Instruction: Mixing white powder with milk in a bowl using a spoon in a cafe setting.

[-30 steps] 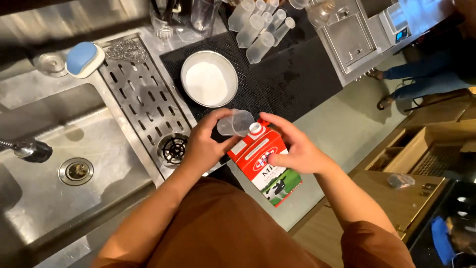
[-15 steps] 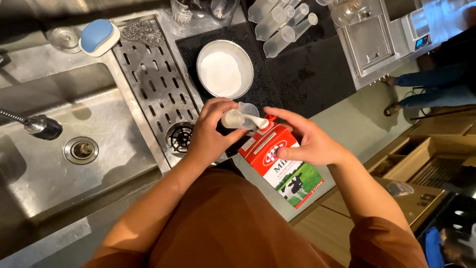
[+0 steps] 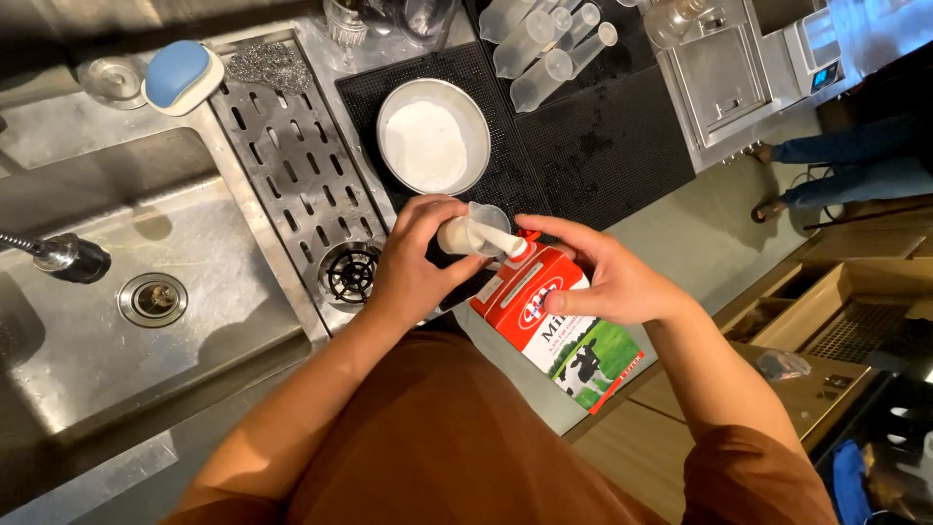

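Note:
My left hand (image 3: 413,262) grips a small clear measuring cup (image 3: 478,229) above the counter's front edge. My right hand (image 3: 603,277) holds a red, white and green milk carton (image 3: 554,326), tilted with its spout against the cup's rim. A white stream of milk runs from the spout into the cup, which is partly filled. Just beyond the hands a round metal bowl (image 3: 432,138) of white liquid or powder rests on a black rubber mat (image 3: 583,146).
A steel sink (image 3: 117,292) with drain and faucet lies left, beside a slotted drainboard (image 3: 292,165) with a round rinser. A blue sponge (image 3: 180,73) and steel scourer sit behind. Several clear tubes lie on the mat. Another person's legs show far right.
The carton has tipped further toward the cup and milk now pours into it. The cup's milk level has risen. My view has shifted slightly.

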